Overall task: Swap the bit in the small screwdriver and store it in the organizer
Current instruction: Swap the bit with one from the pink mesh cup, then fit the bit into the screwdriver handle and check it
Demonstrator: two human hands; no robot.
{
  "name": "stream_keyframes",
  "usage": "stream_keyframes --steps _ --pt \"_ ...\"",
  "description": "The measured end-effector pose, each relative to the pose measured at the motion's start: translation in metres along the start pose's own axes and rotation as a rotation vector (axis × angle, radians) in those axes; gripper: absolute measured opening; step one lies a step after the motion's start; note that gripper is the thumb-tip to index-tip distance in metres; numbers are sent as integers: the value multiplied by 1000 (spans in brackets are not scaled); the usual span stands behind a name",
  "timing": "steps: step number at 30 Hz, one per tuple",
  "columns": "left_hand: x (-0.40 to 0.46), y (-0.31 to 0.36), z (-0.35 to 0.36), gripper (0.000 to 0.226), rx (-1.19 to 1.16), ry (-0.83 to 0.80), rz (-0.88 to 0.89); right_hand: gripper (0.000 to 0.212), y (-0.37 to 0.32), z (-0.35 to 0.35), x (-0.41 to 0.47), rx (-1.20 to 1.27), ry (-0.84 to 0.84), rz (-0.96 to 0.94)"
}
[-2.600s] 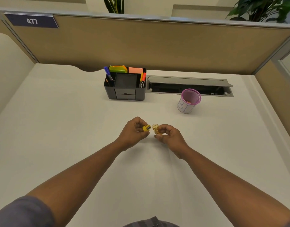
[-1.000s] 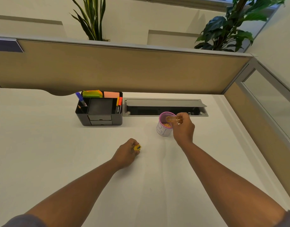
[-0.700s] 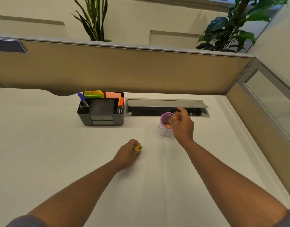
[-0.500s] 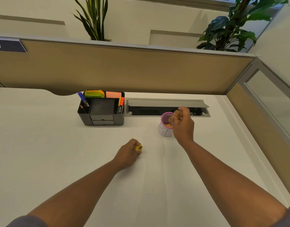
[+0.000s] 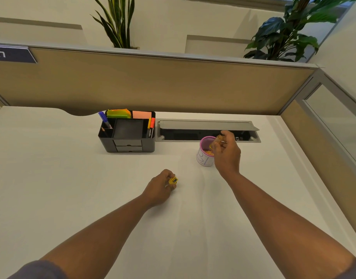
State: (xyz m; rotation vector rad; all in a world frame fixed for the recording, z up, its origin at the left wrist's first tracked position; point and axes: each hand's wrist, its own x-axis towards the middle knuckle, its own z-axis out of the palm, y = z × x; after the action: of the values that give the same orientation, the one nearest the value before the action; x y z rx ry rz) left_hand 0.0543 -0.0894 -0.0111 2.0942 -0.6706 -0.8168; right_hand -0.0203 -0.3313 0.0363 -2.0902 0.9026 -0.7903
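Two hands [image 5: 227, 154], one black organizer [image 5: 128, 137], one pink-rimmed cup [image 5: 205, 156], two plants [image 5: 116, 23], three markers [image 5: 152, 127].

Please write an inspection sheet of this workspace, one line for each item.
Surface: white desk, mostly bare.
Job's things: yellow piece in the left hand; amber translucent piece in the right hand, over the pink-rimmed cup; black organizer behind.
Clutter: pens, sticky notes inside the organizer.
Hands: both shut on their pieces.
Cables: nothing seen; cable tray open.
Surroundings: beige partition, plants.
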Motion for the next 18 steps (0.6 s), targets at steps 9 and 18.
stream_keyframes --steps 9,18 --pt "-2 12 -10 16 -250 38 -67 36 -16 -17 -12 139 2 82" --pt "-20 41 -47 25 -350 164 25 31 -52 -13 -55 329 -141 144"
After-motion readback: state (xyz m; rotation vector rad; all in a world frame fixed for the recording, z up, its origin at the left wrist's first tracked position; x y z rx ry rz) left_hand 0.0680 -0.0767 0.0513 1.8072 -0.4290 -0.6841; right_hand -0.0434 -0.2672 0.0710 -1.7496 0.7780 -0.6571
